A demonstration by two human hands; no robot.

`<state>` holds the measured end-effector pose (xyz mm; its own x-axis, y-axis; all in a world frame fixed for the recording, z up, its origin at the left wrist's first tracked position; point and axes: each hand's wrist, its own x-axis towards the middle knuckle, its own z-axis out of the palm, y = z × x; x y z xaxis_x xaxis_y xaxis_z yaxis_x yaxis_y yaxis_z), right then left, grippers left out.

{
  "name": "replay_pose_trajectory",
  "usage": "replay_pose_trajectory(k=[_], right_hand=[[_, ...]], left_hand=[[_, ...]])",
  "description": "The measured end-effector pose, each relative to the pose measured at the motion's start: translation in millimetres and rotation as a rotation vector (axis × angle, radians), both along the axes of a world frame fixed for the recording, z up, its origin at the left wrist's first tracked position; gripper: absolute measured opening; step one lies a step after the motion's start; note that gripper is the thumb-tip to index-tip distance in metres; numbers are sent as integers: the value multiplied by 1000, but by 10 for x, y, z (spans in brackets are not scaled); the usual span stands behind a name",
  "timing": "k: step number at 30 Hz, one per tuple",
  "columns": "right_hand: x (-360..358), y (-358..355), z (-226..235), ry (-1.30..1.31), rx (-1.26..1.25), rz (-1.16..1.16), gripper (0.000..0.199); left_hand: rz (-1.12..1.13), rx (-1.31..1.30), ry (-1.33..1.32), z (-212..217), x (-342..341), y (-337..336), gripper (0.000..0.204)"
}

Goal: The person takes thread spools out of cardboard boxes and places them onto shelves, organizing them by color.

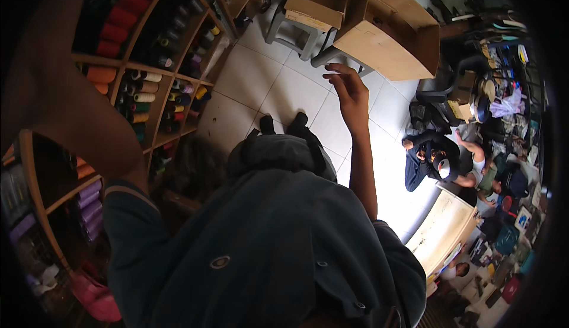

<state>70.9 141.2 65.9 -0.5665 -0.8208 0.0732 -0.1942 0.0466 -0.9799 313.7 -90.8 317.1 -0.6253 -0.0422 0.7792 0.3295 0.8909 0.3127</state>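
Note:
My right hand (351, 94) is raised in front of me over the tiled floor, holding nothing, with its fingers bent and apart. Just beyond it, in the picture, is a large open cardboard box (379, 46). My left arm (65, 99) reaches up along the left side beside a wooden shelf (163, 73); its hand lies outside the picture. Spools of thread fill the shelf's compartments, among them red spools (121, 25), orange spools (98, 74) and purple spools (89, 209).
A smaller cardboard box (314, 10) rests on a grey plastic stool (293, 34). Right of me stands a light wooden counter (435, 224). Near it sits a person in dark clothes (424, 159), with other people beyond. A pink bag (98, 298) lies at the lower left.

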Motion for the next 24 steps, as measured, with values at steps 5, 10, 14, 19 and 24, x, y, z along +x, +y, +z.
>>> replay_pose_trajectory(k=[5, 10, 14, 19, 24], right_hand=[[-104, 152, -9, 16, -4, -80, 20], [-219, 327, -36, -11, 5, -162, 20], [-383, 520, -66, -50, 35, -192, 21], [-683, 751, -174, -77, 52, -201, 21], [-1154, 984, -213, -78, 55, -187, 21]], left_hand=[[-58, 2, -29, -20, -292, -41, 38], [-114, 1, -66, -15, -657, -32, 38], [-153, 1, -94, -22, -986, 67, 38], [-171, -1, -138, -16, -1443, 279, 38], [-168, -8, -178, 5, -1945, 571, 39]])
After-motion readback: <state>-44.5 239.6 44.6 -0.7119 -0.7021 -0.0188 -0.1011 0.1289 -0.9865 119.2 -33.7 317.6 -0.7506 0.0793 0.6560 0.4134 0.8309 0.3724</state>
